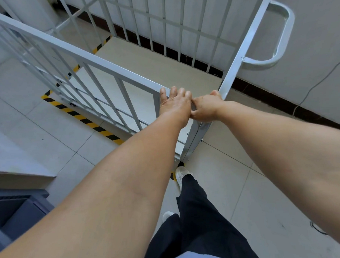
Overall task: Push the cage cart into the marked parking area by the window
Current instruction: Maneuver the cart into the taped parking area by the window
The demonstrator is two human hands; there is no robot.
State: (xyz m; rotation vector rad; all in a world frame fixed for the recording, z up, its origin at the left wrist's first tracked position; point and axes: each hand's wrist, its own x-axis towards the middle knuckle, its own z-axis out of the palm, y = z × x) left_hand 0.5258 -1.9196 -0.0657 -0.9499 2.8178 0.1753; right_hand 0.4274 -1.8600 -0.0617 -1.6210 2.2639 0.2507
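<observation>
The cage cart (97, 56) is a light grey metal frame with barred sides and a pale flat deck (163, 65). It stands over the yellow-and-black striped floor marking (82, 117), close to the wall. My left hand (175, 101) rests over the top rail at the cart's near corner, fingers curled over the rail. My right hand (207, 106) grips the same corner where the right side rail meets the post. The two hands touch each other. A looped grey push handle (281, 34) sticks out from the cart's right side, with no hand on it.
A white wall (313, 69) with a dark skirting strip (270, 98) runs just behind the cart. A thin cable (314, 87) hangs down the wall. A dark grey cabinet (16, 209) and a pale ledge stand at the lower left. My legs and white shoes (181, 174) are on the tiled floor.
</observation>
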